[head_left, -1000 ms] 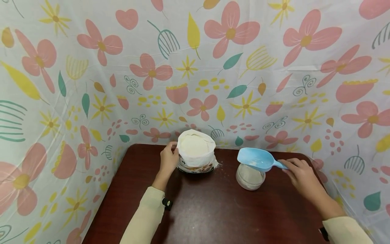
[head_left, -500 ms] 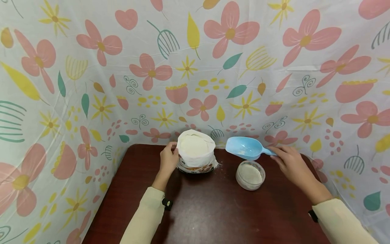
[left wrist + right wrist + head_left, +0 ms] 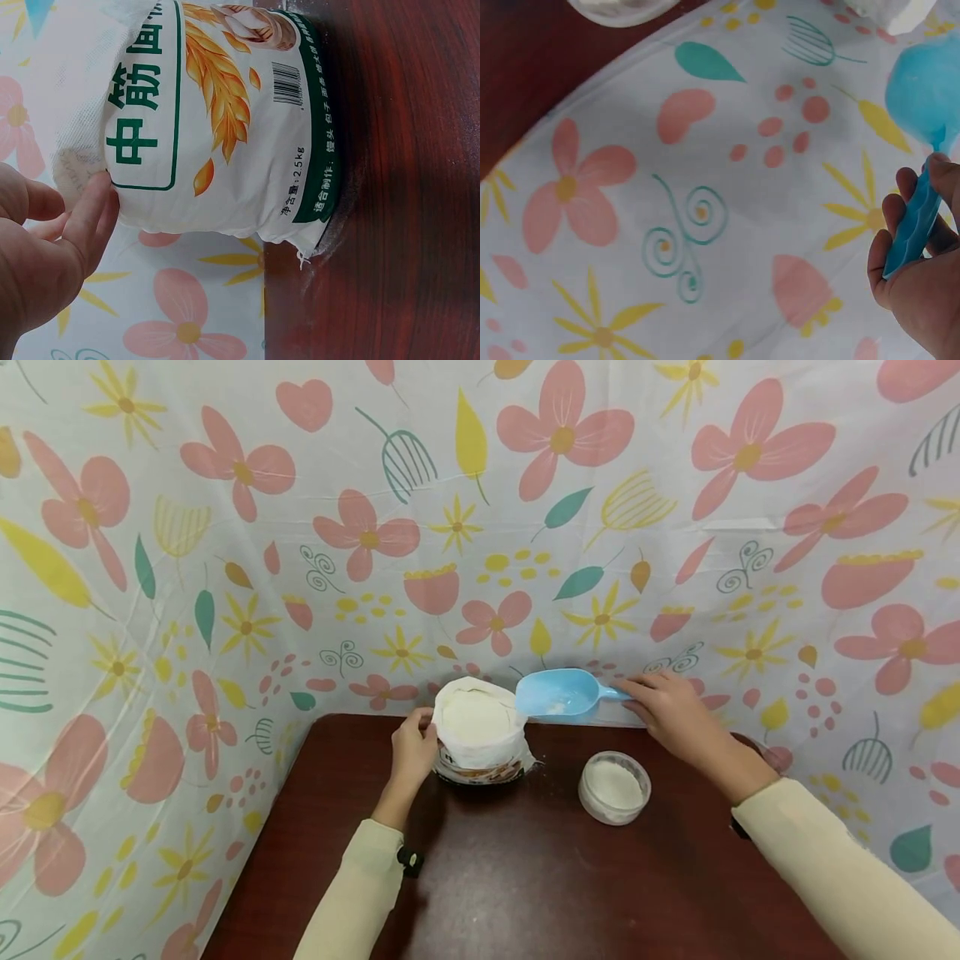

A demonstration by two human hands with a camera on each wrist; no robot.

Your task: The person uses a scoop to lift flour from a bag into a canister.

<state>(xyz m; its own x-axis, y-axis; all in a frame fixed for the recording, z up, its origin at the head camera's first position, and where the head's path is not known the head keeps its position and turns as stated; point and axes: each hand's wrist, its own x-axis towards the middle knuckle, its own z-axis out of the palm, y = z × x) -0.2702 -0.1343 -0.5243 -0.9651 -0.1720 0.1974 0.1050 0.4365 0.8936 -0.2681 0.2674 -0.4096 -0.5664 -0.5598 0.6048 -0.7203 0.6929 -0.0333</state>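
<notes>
Reaching from the left, a pale sleeve (image 3: 352, 885) with a black device (image 3: 410, 860) near its cuff leads to the left hand (image 3: 413, 748), whose fingertips touch the left side of the bag (image 3: 482, 757) by its turned-down rim; I cannot tell whether they pinch it. The bag stands upright at the back of the dark reddish table (image 3: 510, 877), open at the top and holding pale powder (image 3: 472, 714); its front bears green characters, orange wheat ears and a barcode, and white dust lies around its base. Just right of its mouth, the blue scoop (image 3: 558, 693) is held in the air, its lip meeting the rim in the head view, with a little white powder inside. Farther right and nearer the person stands a round clear container (image 3: 609, 816), also with pale powder. The right hand (image 3: 670, 710) grips the scoop's handle, fingers curled around it. Behind everything hangs a flowered sheet (image 3: 450, 460).
</notes>
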